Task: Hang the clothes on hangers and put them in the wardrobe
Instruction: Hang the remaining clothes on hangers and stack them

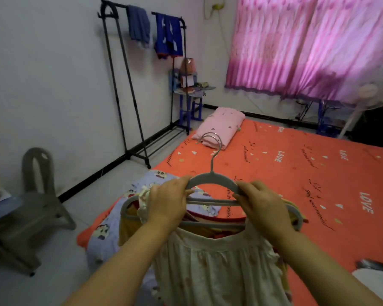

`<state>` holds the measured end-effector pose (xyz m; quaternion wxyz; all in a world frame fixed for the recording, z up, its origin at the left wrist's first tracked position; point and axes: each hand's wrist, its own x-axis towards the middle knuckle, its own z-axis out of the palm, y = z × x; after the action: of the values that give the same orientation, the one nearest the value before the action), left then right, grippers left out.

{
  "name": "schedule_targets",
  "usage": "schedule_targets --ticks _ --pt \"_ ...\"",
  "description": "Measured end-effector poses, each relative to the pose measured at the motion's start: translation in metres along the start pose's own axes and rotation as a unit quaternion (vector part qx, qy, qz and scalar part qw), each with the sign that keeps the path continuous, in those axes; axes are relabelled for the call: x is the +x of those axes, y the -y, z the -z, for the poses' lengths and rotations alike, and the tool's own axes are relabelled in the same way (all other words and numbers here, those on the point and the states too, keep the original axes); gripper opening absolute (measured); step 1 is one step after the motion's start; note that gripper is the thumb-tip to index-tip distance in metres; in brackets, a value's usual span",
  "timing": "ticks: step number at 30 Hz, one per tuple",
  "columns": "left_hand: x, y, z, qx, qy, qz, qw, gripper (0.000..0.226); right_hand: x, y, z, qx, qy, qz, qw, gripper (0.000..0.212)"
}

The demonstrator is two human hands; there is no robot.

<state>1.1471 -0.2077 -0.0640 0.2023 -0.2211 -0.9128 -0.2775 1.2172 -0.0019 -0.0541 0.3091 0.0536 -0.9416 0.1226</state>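
Left hand (167, 205), right hand (264, 205) on hanger (211, 179) over bed (296, 173) corner (floor (111, 184) leftward)

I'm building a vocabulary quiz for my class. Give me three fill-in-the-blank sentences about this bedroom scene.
1. The left hand and right hand both grip a grey ____.
2. The pillow is coloured ____.
3. The orange sheet bears the printed word ____.
Missing words: hanger; pink; LOVE.
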Motion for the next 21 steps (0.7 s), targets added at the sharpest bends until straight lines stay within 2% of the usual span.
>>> schedule_targets --ticks 5,10,14,21 --pt "-0.040 0.046 0.082 0.017 -0.011 0.013 1.000 0.029 -0.003 0.096 0.004 0.011 -0.014 0.029 0.999 0.024" --pt "-0.045 0.081 0.142 0.033 -0.048 -0.015 0.998 0.029 0.010 0.157 0.001 0.021 -0.023 0.033 0.999 0.023" --pt "-0.025 0.105 0.160 0.072 -0.056 -0.042 0.995 0.029 0.028 0.175 -0.016 0.025 -0.008 0.014 1.000 0.027" --pt "0.037 0.151 0.149 0.125 -0.041 -0.063 0.989 0.032 0.080 0.166 -0.073 0.031 0.004 -0.005 0.999 0.029"
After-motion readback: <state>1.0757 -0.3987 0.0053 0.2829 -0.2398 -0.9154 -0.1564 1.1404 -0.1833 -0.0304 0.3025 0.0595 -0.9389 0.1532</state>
